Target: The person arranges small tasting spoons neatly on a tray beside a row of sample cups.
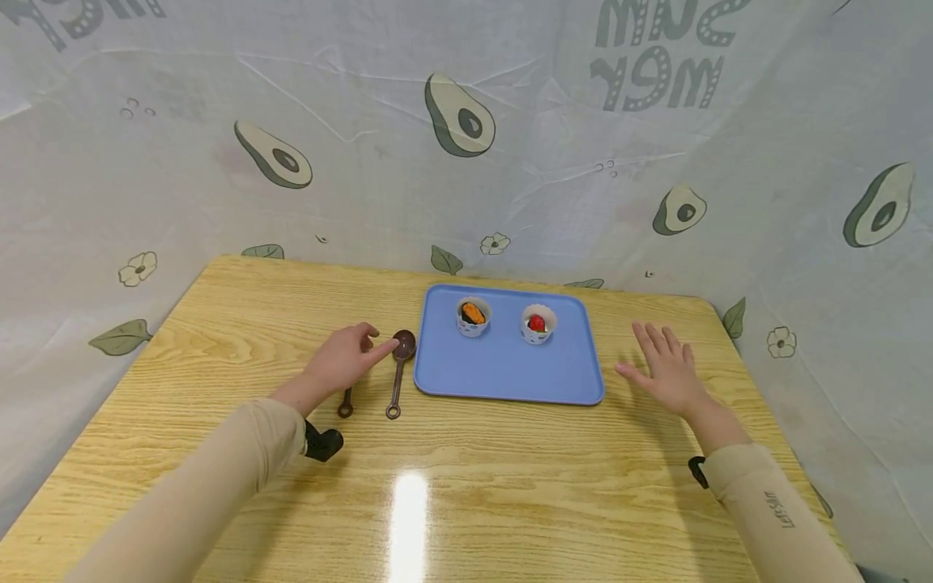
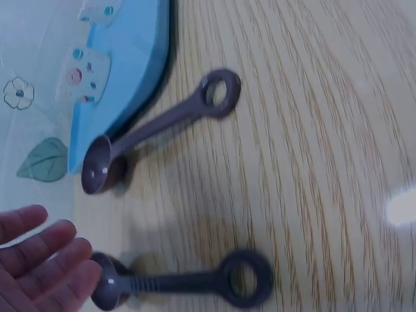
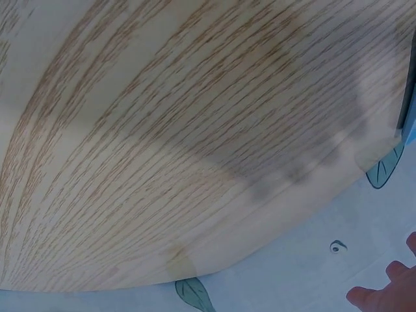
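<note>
"Nearest you?"
"I see the left spoon (image 1: 347, 397) and right spoon (image 1: 397, 383), brown, ring-ended, left of the tray (image 1: 503, 376). The left hand (image 1: 337, 362), loosely bent, is at the left spoon — touching, I can't tell. The right hand (image 1: 669, 379) is spread."
"Farther?"
"On the blue tray, the left cup (image 1: 470, 329) holds an orange-and-black piece (image 1: 474, 312); the right cup (image 1: 537, 335) — a red piece (image 1: 536, 322)."

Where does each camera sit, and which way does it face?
Head: on the head, facing forward and down at blue tray, brown ring-handled spoons; left hand, right hand, sleeves show.
Left wrist: on that wrist, facing the spoons; left-hand fingers show.
Right wrist: on that wrist, facing the wooden tabletop; right-hand fingers show.
Shared: head and left wrist both show tray and spoons.
</note>
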`<action>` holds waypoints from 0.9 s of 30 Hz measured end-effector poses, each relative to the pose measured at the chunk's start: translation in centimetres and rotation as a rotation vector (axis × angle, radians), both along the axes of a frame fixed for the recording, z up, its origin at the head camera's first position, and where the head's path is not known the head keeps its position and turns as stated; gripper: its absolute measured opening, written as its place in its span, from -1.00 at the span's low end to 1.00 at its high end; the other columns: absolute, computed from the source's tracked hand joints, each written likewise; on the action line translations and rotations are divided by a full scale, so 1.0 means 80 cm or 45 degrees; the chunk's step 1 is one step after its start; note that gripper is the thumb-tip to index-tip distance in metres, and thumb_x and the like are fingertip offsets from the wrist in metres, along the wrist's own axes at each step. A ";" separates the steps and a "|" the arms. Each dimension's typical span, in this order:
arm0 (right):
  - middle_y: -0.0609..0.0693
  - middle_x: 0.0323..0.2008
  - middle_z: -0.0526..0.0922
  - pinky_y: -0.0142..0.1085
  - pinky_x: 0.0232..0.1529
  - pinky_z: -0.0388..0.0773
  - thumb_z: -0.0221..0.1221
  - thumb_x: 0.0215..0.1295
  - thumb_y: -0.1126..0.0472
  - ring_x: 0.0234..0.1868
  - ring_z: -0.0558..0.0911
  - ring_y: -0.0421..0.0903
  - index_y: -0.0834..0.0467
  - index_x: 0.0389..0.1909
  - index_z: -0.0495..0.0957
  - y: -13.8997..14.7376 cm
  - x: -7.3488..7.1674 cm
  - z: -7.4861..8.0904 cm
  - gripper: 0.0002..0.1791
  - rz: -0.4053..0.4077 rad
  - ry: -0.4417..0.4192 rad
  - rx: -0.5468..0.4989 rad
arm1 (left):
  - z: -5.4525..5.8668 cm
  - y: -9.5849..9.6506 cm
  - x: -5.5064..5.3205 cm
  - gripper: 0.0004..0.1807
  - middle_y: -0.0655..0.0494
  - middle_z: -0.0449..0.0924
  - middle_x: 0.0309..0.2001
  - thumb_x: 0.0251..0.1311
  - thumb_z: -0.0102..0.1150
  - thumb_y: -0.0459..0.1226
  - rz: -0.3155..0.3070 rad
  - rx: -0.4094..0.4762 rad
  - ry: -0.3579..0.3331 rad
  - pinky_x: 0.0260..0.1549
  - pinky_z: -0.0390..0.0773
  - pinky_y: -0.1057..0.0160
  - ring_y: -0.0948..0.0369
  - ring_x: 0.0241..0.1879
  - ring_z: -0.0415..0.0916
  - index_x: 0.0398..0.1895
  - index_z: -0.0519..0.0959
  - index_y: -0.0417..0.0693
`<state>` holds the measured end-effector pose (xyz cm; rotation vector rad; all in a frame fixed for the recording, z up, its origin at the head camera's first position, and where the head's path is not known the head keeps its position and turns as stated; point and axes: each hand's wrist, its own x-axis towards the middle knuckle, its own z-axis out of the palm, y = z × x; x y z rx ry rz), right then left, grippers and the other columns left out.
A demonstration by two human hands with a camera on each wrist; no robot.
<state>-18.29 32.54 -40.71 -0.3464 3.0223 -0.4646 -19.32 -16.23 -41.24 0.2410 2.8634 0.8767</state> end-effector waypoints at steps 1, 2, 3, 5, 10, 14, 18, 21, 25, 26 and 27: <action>0.38 0.42 -0.13 0.44 0.25 -0.34 -0.06 0.33 -0.25 0.41 -0.22 0.41 0.16 0.47 -0.26 -0.001 -0.001 -0.001 -0.07 0.006 -0.001 -0.001 | 0.000 0.002 0.000 -0.26 -0.20 0.58 -0.09 0.27 -0.11 0.20 0.010 0.007 -0.021 -0.17 0.55 0.05 0.02 -0.17 0.55 0.10 0.41 -0.33; 0.38 0.42 -0.13 0.44 0.25 -0.33 -0.07 0.33 -0.25 0.41 -0.21 0.41 0.16 0.47 -0.26 -0.002 -0.001 -0.001 -0.07 0.012 -0.006 -0.004 | 0.000 0.003 0.000 -0.24 -0.22 0.58 -0.06 0.27 -0.14 0.22 0.021 0.016 -0.045 -0.17 0.55 0.05 0.00 -0.14 0.55 0.09 0.41 -0.33; 0.39 0.42 -0.13 0.44 0.25 -0.31 -0.07 0.33 -0.25 0.40 -0.19 0.42 0.16 0.47 -0.26 -0.004 -0.002 -0.002 -0.07 0.018 -0.007 -0.004 | 0.000 0.005 0.000 -0.24 -0.22 0.57 -0.05 0.27 -0.15 0.24 0.035 0.025 -0.067 -0.20 0.55 0.07 0.00 -0.15 0.55 0.08 0.42 -0.31; 0.39 0.41 -0.12 0.43 0.25 -0.27 -0.07 0.34 -0.24 0.40 -0.17 0.42 0.17 0.47 -0.25 -0.007 -0.002 -0.003 -0.07 0.026 -0.018 -0.004 | 0.000 0.008 0.000 -0.24 -0.22 0.57 -0.07 0.26 -0.17 0.26 0.063 0.053 -0.108 -0.31 0.54 0.15 0.03 -0.23 0.55 0.04 0.44 -0.30; 0.39 0.41 -0.10 0.42 0.26 -0.22 -0.04 0.34 -0.21 0.39 -0.13 0.42 0.21 0.46 -0.19 -0.015 -0.004 -0.007 -0.10 0.030 -0.040 0.000 | 0.000 0.013 0.003 -0.25 -0.06 0.56 -0.48 0.27 -0.21 0.26 0.124 0.122 -0.206 -0.55 0.36 0.31 0.18 -0.56 0.38 -0.05 0.48 -0.29; 0.38 0.41 -0.10 0.42 0.26 -0.21 -0.05 0.34 -0.22 0.39 -0.12 0.41 0.22 0.46 -0.17 -0.020 -0.005 -0.009 -0.10 0.035 -0.057 0.008 | -0.004 0.017 0.005 -0.33 0.14 0.31 -0.71 0.30 -0.23 0.24 0.152 0.169 -0.262 -0.60 0.26 0.32 0.22 -0.67 0.22 -0.36 0.48 -0.22; 0.37 0.42 -0.10 0.42 0.26 -0.21 -0.05 0.33 -0.24 0.40 -0.12 0.41 0.22 0.46 -0.16 -0.023 -0.007 -0.013 -0.09 0.042 -0.067 0.009 | -0.008 0.021 0.005 -0.40 0.18 0.24 -0.74 0.30 -0.21 0.22 0.161 0.198 -0.292 -0.62 0.23 0.32 0.22 -0.67 0.25 -0.60 0.35 -0.08; 0.38 0.41 -0.08 0.42 0.26 -0.20 -0.04 0.32 -0.24 0.39 -0.11 0.41 0.24 0.45 -0.14 -0.025 -0.008 -0.016 -0.08 0.054 -0.069 0.003 | -0.010 0.024 0.004 -0.42 0.19 0.22 -0.76 0.31 -0.21 0.20 0.149 0.180 -0.299 -0.63 0.22 0.33 0.22 -0.68 0.29 -0.68 0.25 -0.01; 0.39 0.41 -0.07 0.43 0.25 -0.15 -0.03 0.31 -0.25 0.39 -0.07 0.40 0.26 0.45 -0.13 -0.029 -0.009 -0.022 -0.07 0.072 -0.081 0.015 | -0.012 0.028 0.005 -0.42 0.19 0.23 -0.80 0.34 -0.21 0.16 0.136 0.150 -0.288 -0.65 0.20 0.34 0.23 -0.72 0.24 -0.76 0.19 0.02; 0.39 0.41 -0.07 0.43 0.25 -0.15 -0.03 0.31 -0.25 0.39 -0.07 0.39 0.26 0.45 -0.13 -0.030 -0.009 -0.023 -0.06 0.074 -0.086 0.020 | -0.013 0.029 0.006 -0.42 0.19 0.24 -0.80 0.35 -0.21 0.14 0.133 0.152 -0.283 -0.66 0.20 0.35 0.24 -0.72 0.23 -0.77 0.19 0.02; 0.39 0.41 -0.07 0.43 0.25 -0.14 -0.03 0.31 -0.26 0.39 -0.06 0.39 0.26 0.45 -0.14 -0.031 -0.009 -0.024 -0.06 0.076 -0.091 0.026 | -0.013 0.029 0.006 -0.42 0.19 0.25 -0.80 0.35 -0.21 0.13 0.129 0.151 -0.276 -0.66 0.19 0.35 0.24 -0.73 0.22 -0.77 0.20 0.02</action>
